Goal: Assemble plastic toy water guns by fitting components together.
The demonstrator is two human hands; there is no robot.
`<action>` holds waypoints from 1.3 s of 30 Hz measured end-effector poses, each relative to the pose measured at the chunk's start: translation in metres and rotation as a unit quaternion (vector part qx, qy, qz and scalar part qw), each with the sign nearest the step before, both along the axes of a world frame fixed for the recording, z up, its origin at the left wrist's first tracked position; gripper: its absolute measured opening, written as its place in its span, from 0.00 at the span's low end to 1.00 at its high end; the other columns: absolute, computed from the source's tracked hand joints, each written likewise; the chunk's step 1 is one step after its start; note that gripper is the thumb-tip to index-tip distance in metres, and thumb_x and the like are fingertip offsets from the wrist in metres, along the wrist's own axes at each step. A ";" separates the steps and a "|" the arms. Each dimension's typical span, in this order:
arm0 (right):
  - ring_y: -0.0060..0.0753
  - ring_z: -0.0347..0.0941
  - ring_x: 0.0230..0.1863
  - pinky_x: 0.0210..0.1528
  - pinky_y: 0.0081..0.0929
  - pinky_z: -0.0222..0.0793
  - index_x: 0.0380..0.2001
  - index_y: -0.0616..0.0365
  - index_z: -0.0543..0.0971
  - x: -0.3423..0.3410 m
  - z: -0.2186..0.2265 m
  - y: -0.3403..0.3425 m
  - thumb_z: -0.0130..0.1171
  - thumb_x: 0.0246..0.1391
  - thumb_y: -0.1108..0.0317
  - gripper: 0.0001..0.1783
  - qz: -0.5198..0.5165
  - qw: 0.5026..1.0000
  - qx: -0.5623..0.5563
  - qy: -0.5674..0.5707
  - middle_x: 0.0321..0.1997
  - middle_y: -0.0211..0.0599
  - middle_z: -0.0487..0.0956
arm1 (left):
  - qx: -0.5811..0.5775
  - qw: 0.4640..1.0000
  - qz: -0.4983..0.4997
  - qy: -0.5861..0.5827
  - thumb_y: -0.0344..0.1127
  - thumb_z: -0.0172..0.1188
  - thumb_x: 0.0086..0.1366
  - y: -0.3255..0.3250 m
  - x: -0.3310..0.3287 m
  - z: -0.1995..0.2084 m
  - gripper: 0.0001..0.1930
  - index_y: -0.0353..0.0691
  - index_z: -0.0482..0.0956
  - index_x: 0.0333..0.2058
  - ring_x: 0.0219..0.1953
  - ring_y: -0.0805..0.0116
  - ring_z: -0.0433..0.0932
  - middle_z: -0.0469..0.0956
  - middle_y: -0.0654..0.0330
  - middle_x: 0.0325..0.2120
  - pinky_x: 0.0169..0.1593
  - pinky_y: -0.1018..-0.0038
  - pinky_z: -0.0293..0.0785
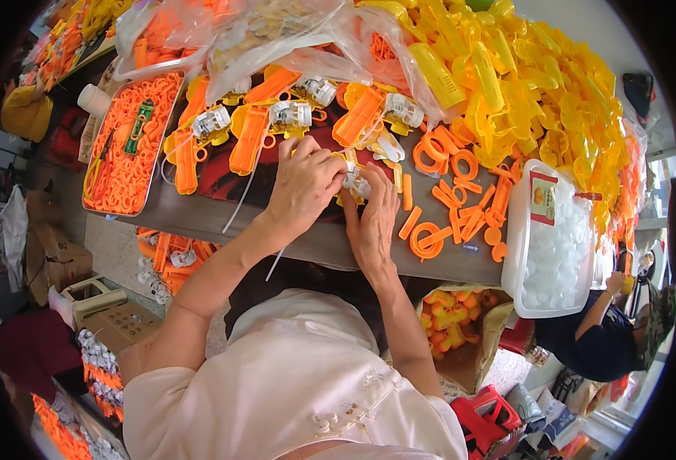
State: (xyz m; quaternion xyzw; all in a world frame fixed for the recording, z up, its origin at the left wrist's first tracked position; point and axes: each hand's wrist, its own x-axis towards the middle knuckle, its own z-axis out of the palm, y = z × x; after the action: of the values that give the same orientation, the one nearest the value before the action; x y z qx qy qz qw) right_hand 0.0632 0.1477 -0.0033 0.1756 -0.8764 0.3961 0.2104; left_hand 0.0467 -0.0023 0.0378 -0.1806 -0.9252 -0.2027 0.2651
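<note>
At the table's near edge, both hands meet on a small yellow plastic toy housing with a white mechanism [356,182]. My left hand [305,184] has its fingers bent and pinched at the part's left side. My right hand [373,218] closes round it from the right, thumb below and fingers on the far side. The fingers cover much of the part. Just beyond stands a row of orange-and-yellow toy assemblies [250,142] with white mechanisms, some trailing thin white strips. Loose orange rings and bars [445,199] lie to the right of my right hand.
A tray of small orange parts [119,198] holds a green tool [139,126] and yellow-handled pliers [96,172]. A yellow plastic pile [537,92] rises at the far right. Nearer stands a white tub [518,287] of translucent pieces. A sack [468,360] sits below the table; other people are nearby.
</note>
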 end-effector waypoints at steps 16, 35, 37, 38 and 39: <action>0.44 0.69 0.56 0.58 0.42 0.59 0.51 0.54 0.74 0.005 0.005 0.000 0.66 0.50 0.73 0.23 -0.033 0.997 0.075 0.006 0.59 0.39 0.72 | 0.012 0.999 -0.008 -0.034 0.30 0.65 0.55 0.003 0.004 0.004 0.08 0.43 0.78 0.34 0.39 0.66 0.70 0.76 0.66 0.27 0.52 0.64 0.61; 0.42 0.70 0.54 0.58 0.40 0.58 0.50 0.54 0.75 0.004 0.004 0.002 0.63 0.54 0.73 0.19 -0.031 0.998 0.061 -0.005 0.61 0.37 0.73 | 0.089 0.995 -0.038 -0.024 0.26 0.62 0.57 -0.003 0.047 -0.016 0.12 0.43 0.77 0.41 0.42 0.63 0.73 0.77 0.64 0.35 0.52 0.61 0.61; 0.42 0.70 0.54 0.58 0.41 0.58 0.50 0.54 0.75 0.003 0.005 0.001 0.63 0.53 0.74 0.20 -0.030 0.997 0.066 0.001 0.61 0.37 0.73 | 0.055 0.998 -0.040 -0.003 0.26 0.63 0.56 -0.004 0.035 -0.011 0.13 0.43 0.78 0.42 0.43 0.62 0.73 0.77 0.64 0.38 0.53 0.60 0.61; 0.42 0.70 0.55 0.58 0.41 0.58 0.50 0.54 0.75 0.003 0.005 0.001 0.63 0.52 0.75 0.21 -0.032 0.997 0.067 -0.002 0.61 0.37 0.72 | 0.020 0.999 -0.042 0.017 0.26 0.63 0.55 -0.004 0.028 -0.009 0.15 0.43 0.79 0.43 0.45 0.61 0.72 0.77 0.63 0.41 0.54 0.60 0.61; 0.42 0.69 0.55 0.58 0.41 0.58 0.51 0.54 0.74 0.003 0.006 0.002 0.63 0.51 0.76 0.23 -0.034 0.997 0.068 -0.004 0.62 0.36 0.72 | 0.021 0.999 -0.043 0.022 0.26 0.63 0.55 -0.005 0.023 -0.009 0.15 0.43 0.79 0.43 0.45 0.61 0.72 0.77 0.63 0.41 0.54 0.60 0.61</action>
State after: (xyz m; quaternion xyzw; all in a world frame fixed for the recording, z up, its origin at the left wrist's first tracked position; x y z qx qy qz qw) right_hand 0.0658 0.1495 0.0027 0.1578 -0.9077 0.3287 0.2076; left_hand 0.0696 -0.0073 0.0286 -0.2187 -0.9062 -0.2294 0.2799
